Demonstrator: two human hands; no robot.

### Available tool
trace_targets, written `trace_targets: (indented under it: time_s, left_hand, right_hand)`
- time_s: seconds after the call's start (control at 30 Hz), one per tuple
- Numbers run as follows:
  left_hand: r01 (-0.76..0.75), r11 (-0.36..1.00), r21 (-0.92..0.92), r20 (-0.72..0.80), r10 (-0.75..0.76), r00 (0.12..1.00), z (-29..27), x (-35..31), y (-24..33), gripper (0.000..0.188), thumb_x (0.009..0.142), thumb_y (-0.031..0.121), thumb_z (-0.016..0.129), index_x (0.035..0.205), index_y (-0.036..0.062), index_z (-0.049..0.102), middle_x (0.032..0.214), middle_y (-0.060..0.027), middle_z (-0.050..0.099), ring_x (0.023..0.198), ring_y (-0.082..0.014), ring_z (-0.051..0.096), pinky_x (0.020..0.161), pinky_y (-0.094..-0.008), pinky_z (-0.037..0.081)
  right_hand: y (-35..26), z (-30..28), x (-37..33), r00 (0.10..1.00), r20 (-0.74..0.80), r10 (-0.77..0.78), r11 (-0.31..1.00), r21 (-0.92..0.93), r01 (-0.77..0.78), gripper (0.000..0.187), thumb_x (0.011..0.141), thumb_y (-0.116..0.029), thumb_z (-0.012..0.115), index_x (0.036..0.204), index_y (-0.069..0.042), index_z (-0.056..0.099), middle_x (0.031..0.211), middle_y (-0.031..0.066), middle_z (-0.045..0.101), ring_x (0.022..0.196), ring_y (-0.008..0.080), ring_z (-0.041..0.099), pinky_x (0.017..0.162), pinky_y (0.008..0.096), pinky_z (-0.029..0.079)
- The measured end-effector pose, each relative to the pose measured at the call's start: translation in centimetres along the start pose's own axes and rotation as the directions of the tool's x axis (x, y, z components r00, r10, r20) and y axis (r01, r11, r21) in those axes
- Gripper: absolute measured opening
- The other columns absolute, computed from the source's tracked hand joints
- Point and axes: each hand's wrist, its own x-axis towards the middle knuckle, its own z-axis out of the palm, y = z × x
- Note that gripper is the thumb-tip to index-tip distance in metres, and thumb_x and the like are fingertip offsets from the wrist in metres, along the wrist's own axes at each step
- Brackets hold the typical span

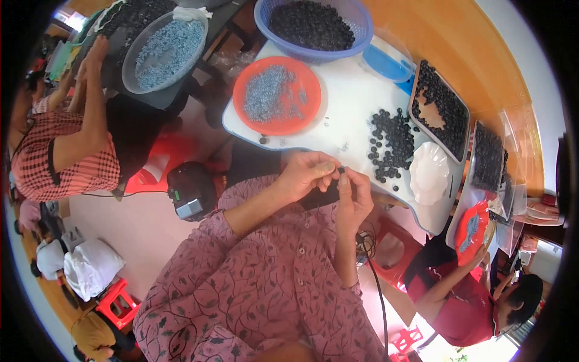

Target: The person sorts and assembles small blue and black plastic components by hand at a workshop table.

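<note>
My left hand (306, 175) and my right hand (354, 198) meet just off the near edge of the white table (338, 114). Both are closed, with fingertips pinching a small black part (342, 170) between them; its finer shape is too small to tell. Beyond my right hand lies a loose spread of small round black parts (392, 142). Further off to the left, an orange-red plate (309, 111) holds a heap of small silvery metal pieces (265, 93).
A purple-blue basket (362, 30) of black parts stands at the back, near a blue scoop (386, 65). Right of the spread are a white scalloped dish (429, 175) and a tray (461, 145) of black parts. Co-workers sit left (66, 151) and right (464, 308). A cable (381, 289) hangs beside me.
</note>
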Motion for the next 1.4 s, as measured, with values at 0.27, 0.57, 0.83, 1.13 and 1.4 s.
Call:
trace_targets:
  time_s: [0.27,0.57,0.83,1.13,1.4]
  left_hand:
    - [-0.001,0.990,0.139,-0.003,0.001,1.000,0.7,-0.4,0.3,0.022,0.088,0.012,0.070,0.101,-0.0044,0.064,0.081,-0.0060,0.065,0.060,-0.0084,0.055,0.051,-0.0196,0.046]
    - [-0.162,0.900,0.404,0.037,0.161,0.986,2.8,-1.1,1.2,0.026,0.088,0.005,0.068,0.113,-0.0037,0.064,0.085,-0.0042,0.066,0.070,-0.0071,0.060,0.060,-0.0208,0.052]
    - [-0.141,0.886,0.442,0.057,0.129,0.990,2.5,-1.0,1.4,0.024,0.088,0.004,0.067,0.111,-0.0033,0.065,0.084,-0.0045,0.066,0.068,-0.0069,0.060,0.060,-0.0208,0.052]
    - [0.023,0.897,0.442,0.188,-0.117,0.975,1.4,-0.4,4.0,0.023,0.089,0.003,0.064,0.111,-0.0020,0.066,0.084,-0.0059,0.067,0.066,-0.0092,0.061,0.060,-0.0225,0.051]
    - [0.003,0.817,0.576,-0.006,0.000,1.000,1.3,1.4,6.3,0.024,0.090,0.010,0.064,0.111,0.0001,0.065,0.084,-0.0041,0.066,0.068,-0.0089,0.060,0.061,-0.0227,0.051]
  right_hand:
    - [-0.2,0.2,0.0,0.985,0.098,-0.142,0.988,-0.040,0.147,0.014,0.091,0.002,0.061,0.105,0.000,0.065,0.100,0.0056,0.057,0.089,0.0115,0.056,0.078,0.0222,0.045]
    - [0.4,-0.1,0.5,0.999,0.022,0.035,0.986,0.165,-0.038,0.011,0.094,-0.002,0.056,0.103,0.000,0.062,0.091,0.0015,0.061,0.080,0.0079,0.057,0.071,0.0216,0.047]
    - [1.6,-1.0,0.5,0.998,0.042,0.040,0.982,0.181,-0.047,0.007,0.090,0.002,0.060,0.097,0.000,0.063,0.095,0.0033,0.060,0.079,0.0086,0.056,0.069,0.0213,0.047]
    - [1.5,-1.4,1.3,0.869,0.350,0.350,0.537,0.685,-0.492,0.011,0.083,0.003,0.067,0.094,0.001,0.064,0.083,0.0062,0.065,0.066,0.0131,0.058,0.061,0.0235,0.047]
    - [2.1,-0.5,2.0,0.866,0.235,0.441,0.668,0.558,-0.492,0.010,0.083,0.000,0.069,0.092,0.000,0.065,0.078,0.0044,0.064,0.064,0.0103,0.057,0.059,0.0221,0.045]
